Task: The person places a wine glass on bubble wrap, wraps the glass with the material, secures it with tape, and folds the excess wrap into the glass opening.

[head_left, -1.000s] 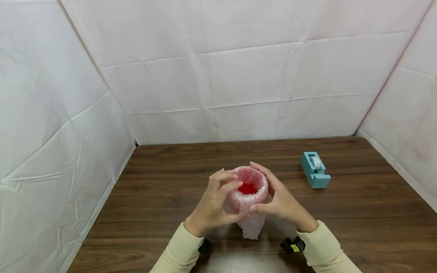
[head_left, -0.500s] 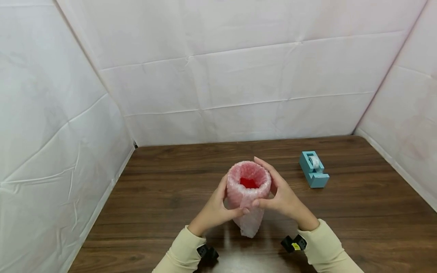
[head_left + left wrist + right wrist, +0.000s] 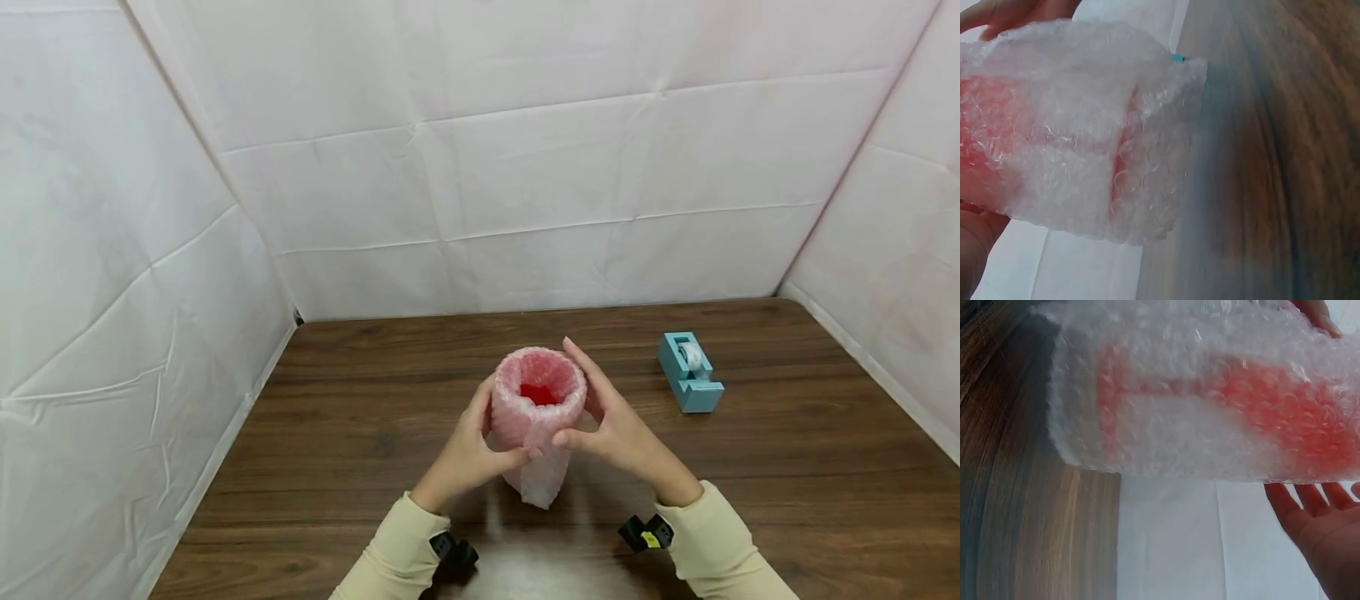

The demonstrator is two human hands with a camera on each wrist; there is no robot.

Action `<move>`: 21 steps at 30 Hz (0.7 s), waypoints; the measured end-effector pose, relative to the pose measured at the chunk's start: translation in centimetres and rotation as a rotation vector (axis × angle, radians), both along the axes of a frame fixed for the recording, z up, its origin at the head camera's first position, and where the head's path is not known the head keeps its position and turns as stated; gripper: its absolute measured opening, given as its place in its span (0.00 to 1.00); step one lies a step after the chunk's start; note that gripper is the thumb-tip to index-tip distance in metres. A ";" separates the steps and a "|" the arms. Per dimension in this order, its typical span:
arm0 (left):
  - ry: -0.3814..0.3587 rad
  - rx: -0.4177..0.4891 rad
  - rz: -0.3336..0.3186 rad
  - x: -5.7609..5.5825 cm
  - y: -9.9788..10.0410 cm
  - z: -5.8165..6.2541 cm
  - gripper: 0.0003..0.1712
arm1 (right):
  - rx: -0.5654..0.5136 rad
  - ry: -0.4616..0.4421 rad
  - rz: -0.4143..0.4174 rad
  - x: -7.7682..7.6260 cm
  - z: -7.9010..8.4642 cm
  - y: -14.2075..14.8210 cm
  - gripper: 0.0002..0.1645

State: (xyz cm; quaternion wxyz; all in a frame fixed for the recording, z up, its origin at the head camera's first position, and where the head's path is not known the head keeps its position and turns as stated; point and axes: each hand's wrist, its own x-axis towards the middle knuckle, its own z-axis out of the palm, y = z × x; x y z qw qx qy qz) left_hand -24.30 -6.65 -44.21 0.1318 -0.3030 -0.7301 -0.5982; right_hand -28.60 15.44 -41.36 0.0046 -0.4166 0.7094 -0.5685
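Between my two hands stands a red goblet wrapped in bubble wrap, its open mouth facing up. The right wrist view shows its bowl, thin stem and flat foot through the wrap. My left hand holds the left side, thumb across the front. On the right side my right hand grips it, with fingers reaching round the back and thumb at the front. A loose end of wrap hangs at the bottom. I cannot tell whether the wrap touches the table.
A light blue tape dispenser with a roll of clear tape stands back right on the dark wooden table. White cloth walls rise behind the table and along both sides.
My left hand has come down from the goblet's mouth to grip its side. The wrapped goblet has since shifted slightly left and away from me. The right hand keeps its hold.
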 end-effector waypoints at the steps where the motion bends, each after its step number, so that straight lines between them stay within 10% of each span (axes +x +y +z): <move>1: -0.001 0.005 0.010 -0.1 -0.1 0.0 0.52 | 0.015 0.003 -0.019 -0.1 0.0 -0.1 0.60; 9: -0.063 -0.020 0.151 -1.6 -1.3 0.2 0.51 | 0.068 0.030 -0.140 -1.1 0.0 -1.7 0.55; 21: 0.030 -0.184 0.382 -6.3 -2.2 1.3 0.49 | 0.016 0.049 -0.150 -6.3 0.9 -3.8 0.53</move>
